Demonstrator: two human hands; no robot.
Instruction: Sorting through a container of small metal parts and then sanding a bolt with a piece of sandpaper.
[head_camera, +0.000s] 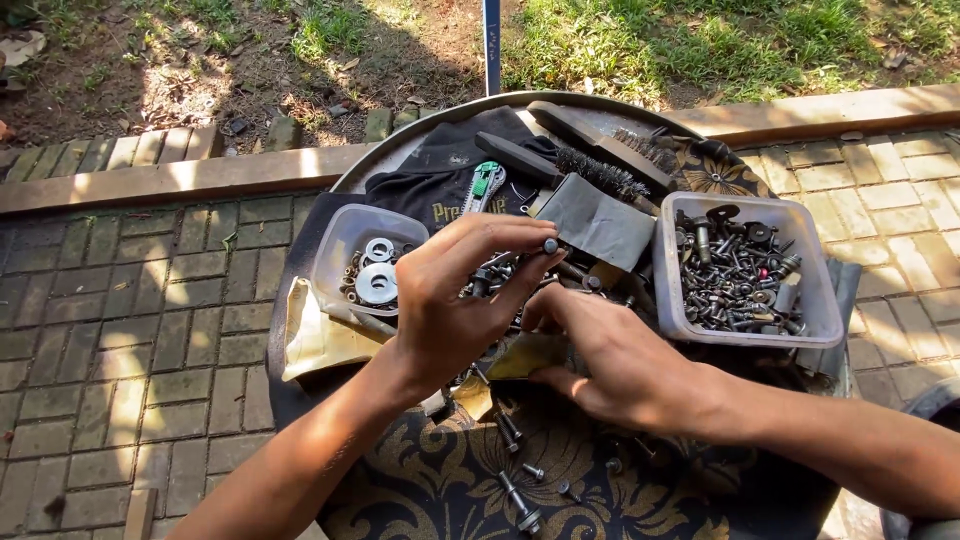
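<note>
Washer tub (345, 250) left, bolt tub (815, 300) right, brushes (610, 170) behind, loose bolts (520, 500) front.

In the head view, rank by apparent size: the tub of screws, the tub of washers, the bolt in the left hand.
1. Tub of screws, largest.
2. Tub of washers, clearly smaller, though partly hidden by the left hand.
3. Bolt, pinched at the fingertips, by far the smallest.

left tub (340, 250): clear plastic, rectangular, holding washers
right tub (820, 290): clear plastic, rectangular, full of bolts
black cloth (440, 185): yellow printed lettering
</note>
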